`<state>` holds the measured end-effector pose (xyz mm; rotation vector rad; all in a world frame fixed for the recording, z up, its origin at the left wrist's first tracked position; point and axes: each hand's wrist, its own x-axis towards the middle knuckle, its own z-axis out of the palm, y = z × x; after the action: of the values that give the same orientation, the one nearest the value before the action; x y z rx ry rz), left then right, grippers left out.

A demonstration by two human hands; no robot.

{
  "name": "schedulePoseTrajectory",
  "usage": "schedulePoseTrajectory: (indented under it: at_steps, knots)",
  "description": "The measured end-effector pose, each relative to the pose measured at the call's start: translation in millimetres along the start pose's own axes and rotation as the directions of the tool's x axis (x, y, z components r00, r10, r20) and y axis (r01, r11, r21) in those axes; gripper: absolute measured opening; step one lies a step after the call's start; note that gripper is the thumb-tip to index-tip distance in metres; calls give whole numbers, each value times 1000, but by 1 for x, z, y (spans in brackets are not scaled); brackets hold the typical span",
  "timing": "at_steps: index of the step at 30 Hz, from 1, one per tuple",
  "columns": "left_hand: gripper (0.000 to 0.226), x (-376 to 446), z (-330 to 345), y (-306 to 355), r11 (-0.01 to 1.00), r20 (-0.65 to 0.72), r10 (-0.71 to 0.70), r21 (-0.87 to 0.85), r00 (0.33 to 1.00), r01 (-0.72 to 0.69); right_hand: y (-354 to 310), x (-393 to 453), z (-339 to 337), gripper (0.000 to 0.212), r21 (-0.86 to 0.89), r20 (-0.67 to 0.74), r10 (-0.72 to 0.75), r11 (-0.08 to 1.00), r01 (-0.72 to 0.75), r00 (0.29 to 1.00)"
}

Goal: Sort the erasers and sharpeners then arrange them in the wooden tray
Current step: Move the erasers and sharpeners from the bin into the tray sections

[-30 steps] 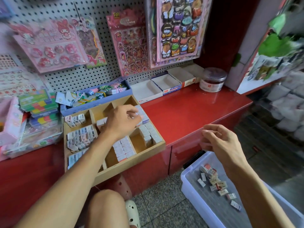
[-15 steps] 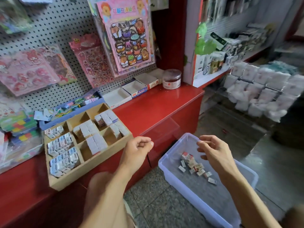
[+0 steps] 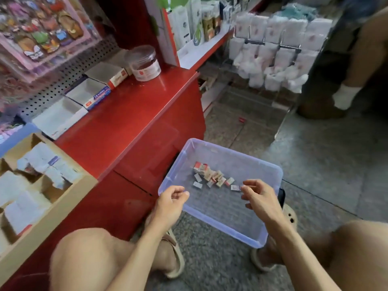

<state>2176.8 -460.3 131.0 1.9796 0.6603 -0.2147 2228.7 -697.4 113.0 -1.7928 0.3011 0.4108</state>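
Translucent plastic bin (image 3: 260,171) on the floor holds the remaining pieces, a loose cluster of small erasers (image 3: 213,177) toward its far-left part. Head view is the only one, so everything below comes from it.

Step in hand, as I read it: pick the next batch out of the bin to carry over to the wooden tray (image 3: 63,198).

My left hand (image 3: 171,203) hangs over the bin's near-left rim, fingers loosely curled, thumb close to the index tip, nothing visibly held. My right hand (image 3: 261,198) hovers over the bin's near-right part, fingers half curled and spread, also holding nothing that I can see. The cluster lies just beyond both sets of fingertips, between the two hands and slightly closer to the left one's far side. One stray piece (image 3: 235,187) sits just beside my right index tip; whether it touches I cannot tell.

How to do it well, my judgement:
- Take the stray piece by the right fingers first; it's nearest.
- Pinch across the short sides so each piece stays square for stacking.
- Check the wrapper type before lifting. Pieces are too small and blurred to tell erasers from sharpeners here.
- Gather same-kind pieces only, so they drop into one compartment without re-sorting.

Tray sits up on the red counter (image 3: 134,114), well apart to the left of my left fingers, several compartments already packed with white wrapped pieces. Which compartment has room is unclear from this angle.
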Motion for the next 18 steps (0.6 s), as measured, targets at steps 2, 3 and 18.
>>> schedulePoseTrajectory:
  at_steps: [2,3,18]
  knots:
    - [16,18,11,-4,997,43,-9,71,999,6,10,13,5,12,-8,16,18,1000,-18,1000]
    - [17,26,16,-6,994,72,-6,112,997,-2,16,20,8,15,-13,25,27,1000,-27,999]
    - [43,162,58,-105,637,142,170,739,975,-219,147,172,93,29,-175,5,264,950,-259,965]
